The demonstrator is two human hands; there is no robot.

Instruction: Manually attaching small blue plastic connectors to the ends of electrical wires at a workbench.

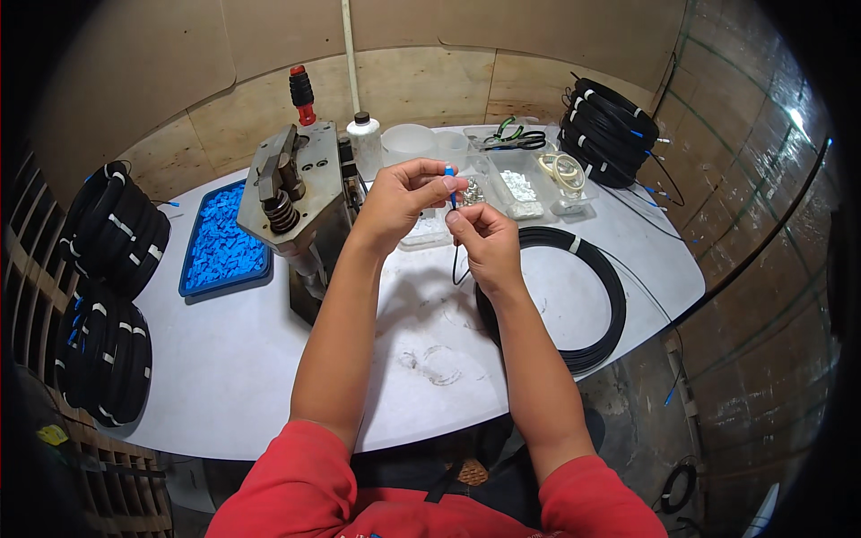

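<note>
My left hand [408,199] is closed in a pinch around a small blue cable connector [449,170], whose tip shows above the fingers. Just below and to the right, my right hand [489,242] pinches the black cable [456,267] close under the connector's blue lower end. From there the cable hangs in a short loop toward the table. A black cable coil [613,314], bound with white tape, lies flat by my right forearm. Part of the connector is hidden by my fingers.
On the white table [224,377] stand a metal press [309,188], a blue tray [186,289] of blue connector parts, a white bottle [363,139] and clear bins [525,211] of small parts. Scissors [520,142] lie behind. Cable coils [605,125] are stacked at both sides.
</note>
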